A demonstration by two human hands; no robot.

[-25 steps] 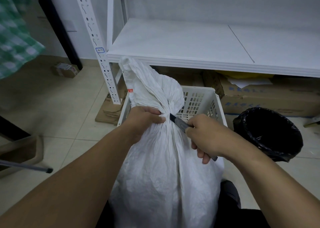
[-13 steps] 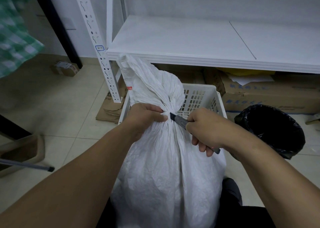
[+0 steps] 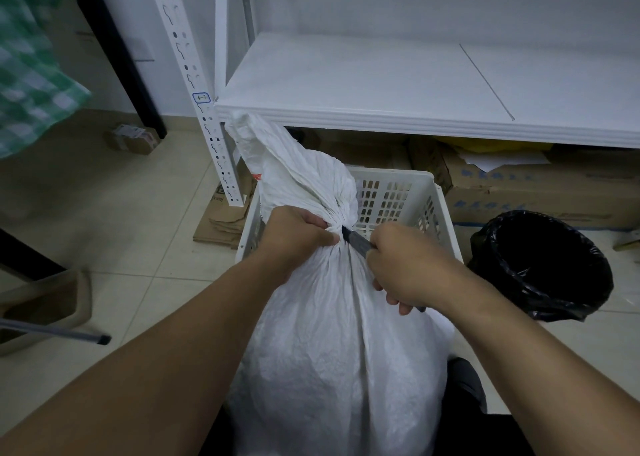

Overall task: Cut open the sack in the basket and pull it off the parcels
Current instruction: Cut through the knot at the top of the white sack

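Observation:
A full white woven sack [image 3: 332,358] stands in a white slotted plastic basket [image 3: 398,199], with its gathered top flopping up and left. My left hand [image 3: 294,233] is closed around the tied neck of the sack from the left. My right hand [image 3: 405,265] grips a dark utility knife [image 3: 356,242], whose tip touches the neck right next to my left thumb. The parcels are hidden inside the sack.
A white metal shelf [image 3: 381,84] hangs just behind the basket, its post [image 3: 211,136] to the left. Cardboard boxes [image 3: 540,188] lie under the shelf. A bin with a black liner [image 3: 543,265] stands at the right. Flattened cardboard [image 3: 221,223] lies left of the basket.
The knife tip has slid closer into the sack's tied neck, towards my left hand. My left hand keeps its hold on the neck.

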